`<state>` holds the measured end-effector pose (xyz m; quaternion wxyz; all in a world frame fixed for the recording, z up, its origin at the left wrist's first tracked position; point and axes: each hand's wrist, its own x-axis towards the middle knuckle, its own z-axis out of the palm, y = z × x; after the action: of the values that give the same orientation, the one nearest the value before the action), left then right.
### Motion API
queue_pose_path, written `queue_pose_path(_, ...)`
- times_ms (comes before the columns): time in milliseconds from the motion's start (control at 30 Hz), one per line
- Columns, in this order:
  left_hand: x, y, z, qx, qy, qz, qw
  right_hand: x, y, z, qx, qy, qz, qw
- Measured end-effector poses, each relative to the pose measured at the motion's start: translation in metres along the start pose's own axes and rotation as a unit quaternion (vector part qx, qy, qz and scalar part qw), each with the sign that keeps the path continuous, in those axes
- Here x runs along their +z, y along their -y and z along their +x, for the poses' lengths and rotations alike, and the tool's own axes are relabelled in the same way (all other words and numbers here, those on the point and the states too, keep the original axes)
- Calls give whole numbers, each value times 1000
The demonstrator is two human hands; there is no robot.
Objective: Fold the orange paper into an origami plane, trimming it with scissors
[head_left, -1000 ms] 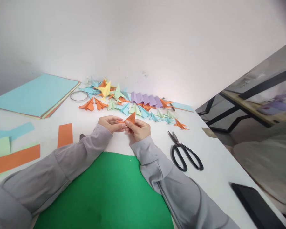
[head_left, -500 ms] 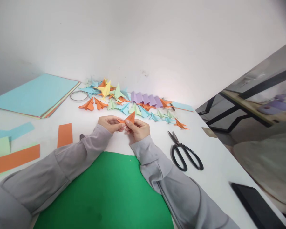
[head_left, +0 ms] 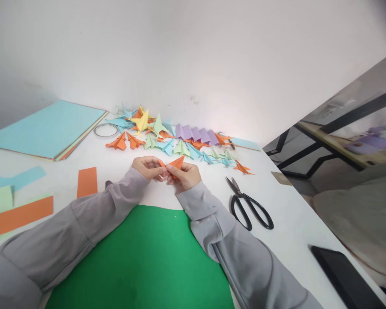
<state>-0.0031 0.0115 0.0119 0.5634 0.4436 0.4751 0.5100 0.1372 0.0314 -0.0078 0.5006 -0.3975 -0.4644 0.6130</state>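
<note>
folded orange paper [head_left: 177, 162] leans flatter rightward than a second ago. white table [head_left: 292, 231] bears green sheet [head_left: 141, 257], blue-topped paper stack [head_left: 48, 128], black scissors [head_left: 242, 196]. left hand [head_left: 149, 168], right hand [head_left: 189, 175]: fingertips closed, pinching folded orange paper between them, past green sheet's far edge.

- There are no words, numbers or signs that I can read on anything here.
</note>
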Motion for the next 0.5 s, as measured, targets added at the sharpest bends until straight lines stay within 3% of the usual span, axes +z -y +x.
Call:
queue_pose_path(167, 0, 4, 1, -10, 45, -74, 996, -2, -3, 1, -11, 17, 11, 1000)
queue_pose_path(500, 1, 7, 4, -40, 65, -151, 986, -3, -4, 1, -10, 23, 37, 999)
